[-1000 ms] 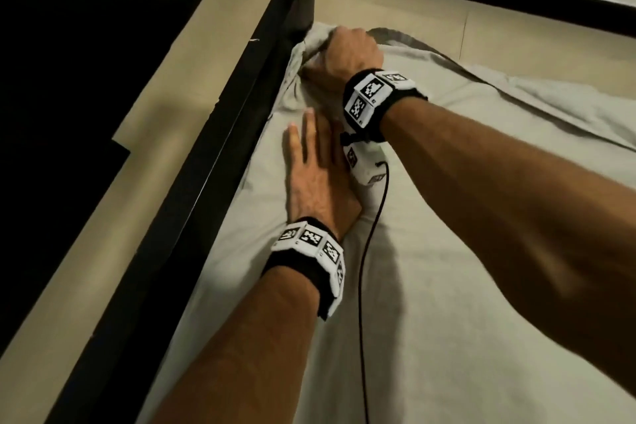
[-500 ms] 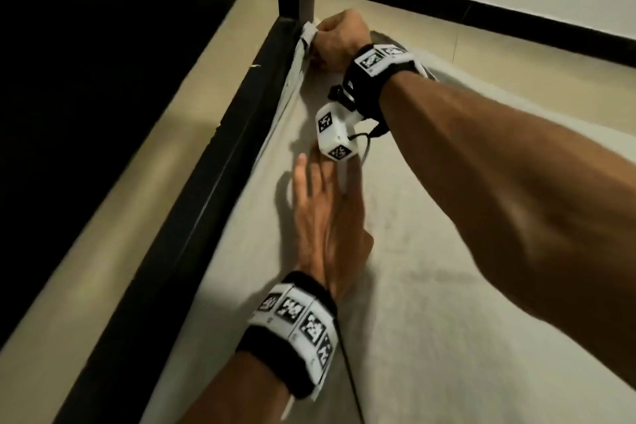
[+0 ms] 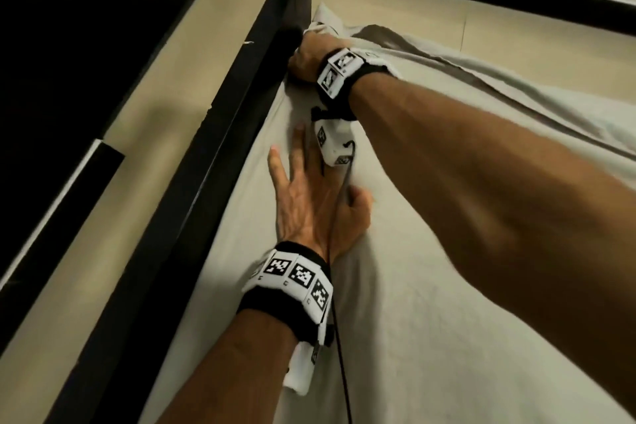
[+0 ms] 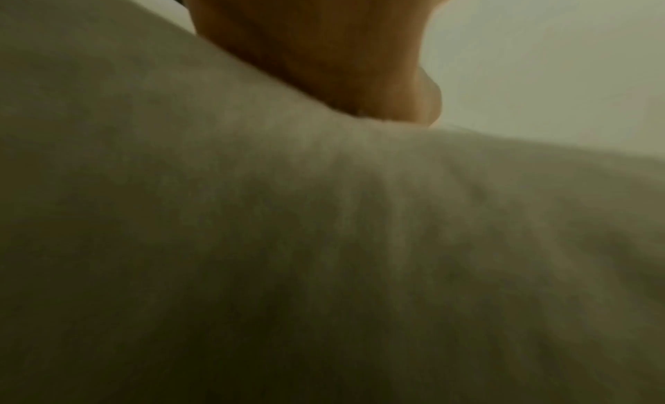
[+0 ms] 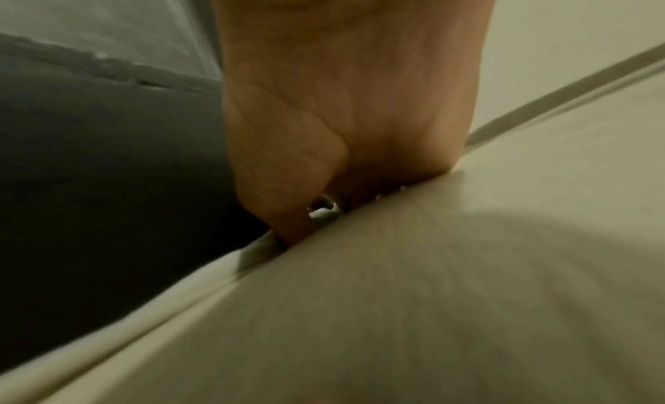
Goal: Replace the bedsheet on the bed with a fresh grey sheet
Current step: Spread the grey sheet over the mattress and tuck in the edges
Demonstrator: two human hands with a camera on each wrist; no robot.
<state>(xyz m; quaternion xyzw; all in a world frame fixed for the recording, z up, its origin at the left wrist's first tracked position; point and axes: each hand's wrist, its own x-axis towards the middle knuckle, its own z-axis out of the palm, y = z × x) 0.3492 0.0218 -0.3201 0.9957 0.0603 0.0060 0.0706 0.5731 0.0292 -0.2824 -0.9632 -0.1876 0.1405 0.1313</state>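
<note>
bed (image 3: 192,162) — black frame | grey sheet (image 3: 430,320) spread on top (bunched at corner)

The room was dim and yellowish. Both wrist pictures were blurry and dark at the bottom. The head picture bent at its edges, with soft shadows.

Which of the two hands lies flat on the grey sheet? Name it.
The left hand: its fingers are straight and spread on the grey fabric sheet. The right hand is at the corner by the black bed frame.
</note>
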